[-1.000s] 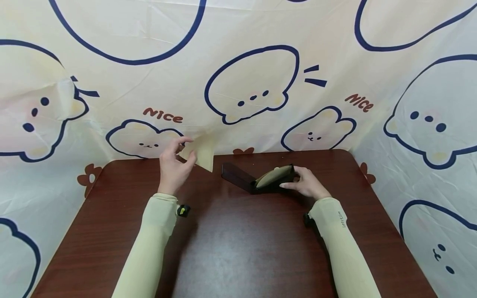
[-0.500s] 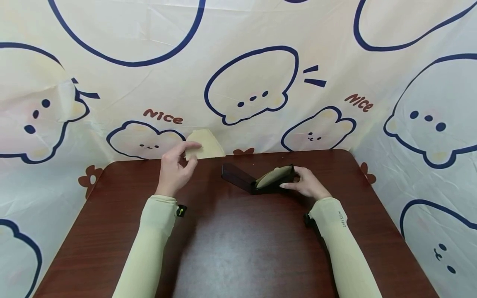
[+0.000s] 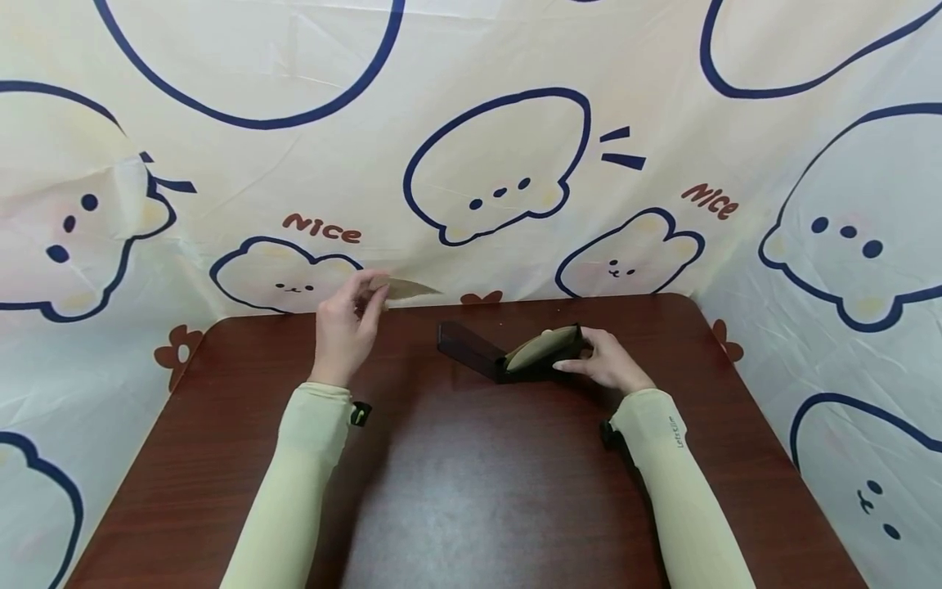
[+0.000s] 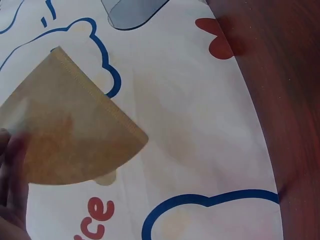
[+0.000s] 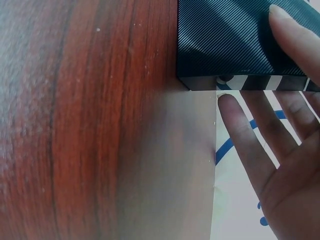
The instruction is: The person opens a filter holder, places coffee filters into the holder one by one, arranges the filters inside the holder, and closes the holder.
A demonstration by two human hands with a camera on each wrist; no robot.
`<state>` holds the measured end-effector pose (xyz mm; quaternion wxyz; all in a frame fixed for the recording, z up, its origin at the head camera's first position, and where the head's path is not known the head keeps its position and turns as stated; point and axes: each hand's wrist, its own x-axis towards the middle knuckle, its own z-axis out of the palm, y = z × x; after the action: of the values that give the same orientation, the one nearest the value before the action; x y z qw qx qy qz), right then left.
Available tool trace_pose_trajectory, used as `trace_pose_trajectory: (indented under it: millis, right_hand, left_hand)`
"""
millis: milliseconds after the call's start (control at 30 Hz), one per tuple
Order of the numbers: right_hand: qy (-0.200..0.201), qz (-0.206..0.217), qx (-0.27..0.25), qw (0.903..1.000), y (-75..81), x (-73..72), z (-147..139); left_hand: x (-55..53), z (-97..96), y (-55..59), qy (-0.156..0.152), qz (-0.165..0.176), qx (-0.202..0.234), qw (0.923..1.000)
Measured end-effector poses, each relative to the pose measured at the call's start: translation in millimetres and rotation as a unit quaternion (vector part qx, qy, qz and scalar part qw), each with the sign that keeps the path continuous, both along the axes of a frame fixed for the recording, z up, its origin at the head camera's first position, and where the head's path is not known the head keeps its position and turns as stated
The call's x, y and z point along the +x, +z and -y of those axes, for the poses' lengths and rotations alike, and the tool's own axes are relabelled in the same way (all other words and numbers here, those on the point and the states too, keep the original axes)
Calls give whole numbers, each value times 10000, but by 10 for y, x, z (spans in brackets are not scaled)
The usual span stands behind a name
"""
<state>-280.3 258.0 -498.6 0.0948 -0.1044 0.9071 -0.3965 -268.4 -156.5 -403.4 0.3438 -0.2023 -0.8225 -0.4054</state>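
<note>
A brown cone-shaped paper coffee filter (image 3: 412, 288) is pinched in my left hand (image 3: 346, 330), raised over the table's back edge. In the left wrist view the filter (image 4: 75, 135) appears as a fan shape with a crimped seam and a small tab on its curved edge. My right hand (image 3: 607, 360) grips a dark hinged box (image 3: 540, 368), thumb on its ribbed face and fingers on the far side. The box's lid (image 3: 471, 353) lies swung out to the left. More coffee filters (image 3: 540, 350) show inside the box, which rests on the table.
The dark wood-grain table (image 3: 441, 483) reaches back to a cream cloth wall (image 3: 294, 180) printed with blue-outlined cartoon bears. Cloth also hangs along both sides. A small dark device (image 3: 361, 415) is strapped at the left wrist.
The coffee filter in my left hand has turned: first slanting downward, then facing broadside, now nearly edge-on to the head view. My right hand and the box have stayed in place.
</note>
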Motion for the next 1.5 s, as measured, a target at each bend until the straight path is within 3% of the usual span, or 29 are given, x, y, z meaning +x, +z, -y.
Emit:
trace_pose_trajectory:
  millis: [133,200,433,533,700,833,900,1067,1167,1333,1500]
  right_hand:
    - [-13,26,-31,10000,24,5,5]
    - [14,15,-31,10000,30,2,4]
    - [-12,31,-22,10000,26,5,5]
    - [-9,29,3,10000,15,2,1]
    - [40,-19,-41,10000,8,-4,2]
    - [86,-43,-99,9999,-10,-6,-2]
    - [97,-64,-80,9999,-21,-6,-5]
    - [93,-88,-97,9999,-19,-11,-2]
    - [89,-61,-82,9999,-16,-8,-1]
    - [83,-84,-42,9999,-14,4,-3]
    - [67,-90,-91,9999,-4,5,0]
  left_hand:
    - [-6,-9,36,452,-215,51,9987]
    - [-8,-12,51,467,-159,180,9986]
    - [-8,-27,73,-459,619,637,9950]
    - [-1,-49,62,-580,804,703,9926]
    - [-8,-108,68,-573,521,995,9920]
    - [0,-142,98,-691,34,1615,9844]
    - [2,-151,115,-577,-255,1727,9830]
    - [-15,-168,139,-195,-739,1403,9872]
    - [-16,-205,142,-193,-722,1192,9901]
    - [-17,-278,121,-440,-497,687,9954]
    - [-18,-380,99,-825,-425,435,9947]
